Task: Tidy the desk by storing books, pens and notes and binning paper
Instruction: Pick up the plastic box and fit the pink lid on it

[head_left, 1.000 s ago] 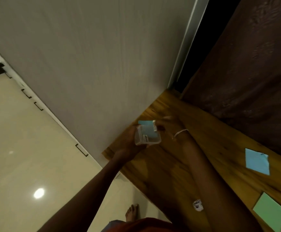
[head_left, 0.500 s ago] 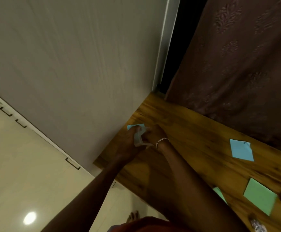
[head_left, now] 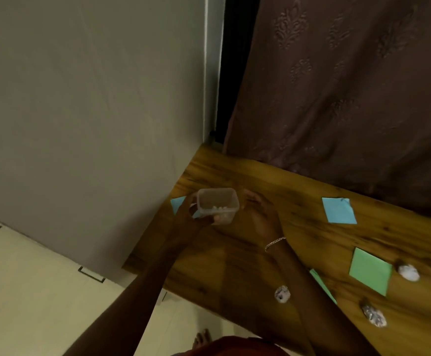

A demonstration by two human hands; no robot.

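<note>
left hand [head_left: 187,215]: fingers grasping clear container [head_left: 217,205] over surface [head_left: 235,265] | right hand [head_left: 260,214]: released, just right of container | blue note [head_left: 177,202]: under left hand, far side from the free right hand

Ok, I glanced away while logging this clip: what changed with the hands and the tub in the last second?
The right hand has come off the clear plastic tub and drawn back beside it, fingers relaxed. The left hand still grips the tub, now turned open side up. The blue square paper note under it stayed on the wooden desk.
</note>
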